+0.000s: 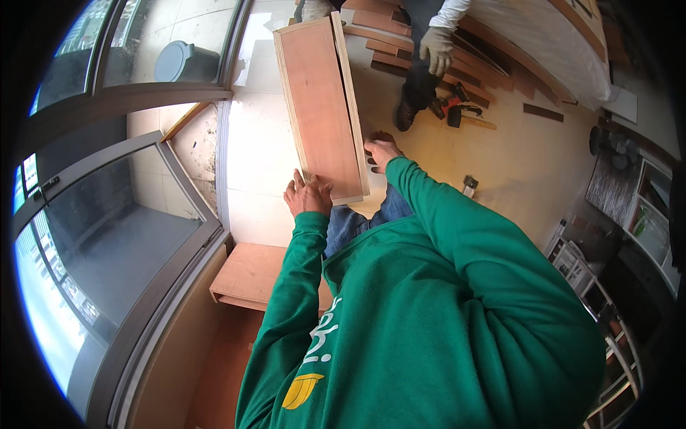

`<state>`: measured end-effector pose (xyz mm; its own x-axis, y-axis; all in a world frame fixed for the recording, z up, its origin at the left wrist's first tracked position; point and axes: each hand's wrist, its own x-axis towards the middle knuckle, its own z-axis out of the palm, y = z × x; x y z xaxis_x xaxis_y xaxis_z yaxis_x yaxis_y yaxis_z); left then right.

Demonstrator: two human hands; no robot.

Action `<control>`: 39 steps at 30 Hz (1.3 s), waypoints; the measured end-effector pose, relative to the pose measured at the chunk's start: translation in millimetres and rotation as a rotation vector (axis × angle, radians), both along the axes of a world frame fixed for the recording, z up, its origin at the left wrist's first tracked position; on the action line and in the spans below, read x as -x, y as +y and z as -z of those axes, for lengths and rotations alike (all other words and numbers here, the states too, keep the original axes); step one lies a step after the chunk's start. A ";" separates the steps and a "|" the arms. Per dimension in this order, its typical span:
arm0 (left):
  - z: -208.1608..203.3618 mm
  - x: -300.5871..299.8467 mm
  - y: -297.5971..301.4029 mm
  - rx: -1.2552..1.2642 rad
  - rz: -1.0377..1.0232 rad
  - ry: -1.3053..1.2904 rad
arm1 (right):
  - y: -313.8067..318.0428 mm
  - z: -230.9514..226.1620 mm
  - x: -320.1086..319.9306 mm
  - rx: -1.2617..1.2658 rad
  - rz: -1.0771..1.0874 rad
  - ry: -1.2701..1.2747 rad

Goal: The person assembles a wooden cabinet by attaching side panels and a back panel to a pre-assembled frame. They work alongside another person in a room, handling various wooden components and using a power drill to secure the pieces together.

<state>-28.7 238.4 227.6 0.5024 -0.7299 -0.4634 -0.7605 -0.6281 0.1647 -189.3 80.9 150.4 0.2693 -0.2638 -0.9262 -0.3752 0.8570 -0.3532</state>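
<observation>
A long, shallow wooden box with a reddish panel face and pale edge strips stretches away in front of me. A narrow dark gap runs along its right side, beside a pale edge board. My left hand straddles the near left edge of the box, gripping it with the thumb side on the panel. Beside the near right edge is my right hand, its fingers bent and apart, with no tool visible in it; part of them is in shadow. The near end of the box lies close above my knees.
Across from me a person's gloved hand hangs over stacked wooden boards; another glove is by the box's far end. A red drill lies on the floor. A wooden cabinet is at left, near a glazed door.
</observation>
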 end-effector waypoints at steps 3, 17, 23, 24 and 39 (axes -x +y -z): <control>16.9 -43.9 -13.1 0.240 0.094 0.125 | 24.7 -36.8 -8.8 0.016 -0.141 0.178; -22.3 -160.9 -276.0 0.509 0.457 0.026 | 122.3 -20.8 -43.0 -0.226 0.784 0.125; 10.6 -175.0 -362.6 0.345 0.656 0.233 | 132.2 -13.8 -59.8 -0.238 1.245 0.254; 30.8 -189.2 -382.3 0.329 0.617 0.377 | 140.1 5.4 -65.1 -0.206 1.282 0.303; 84.1 -194.0 -419.0 0.071 0.769 0.787 | 108.1 -24.3 -100.6 -0.162 1.369 1.094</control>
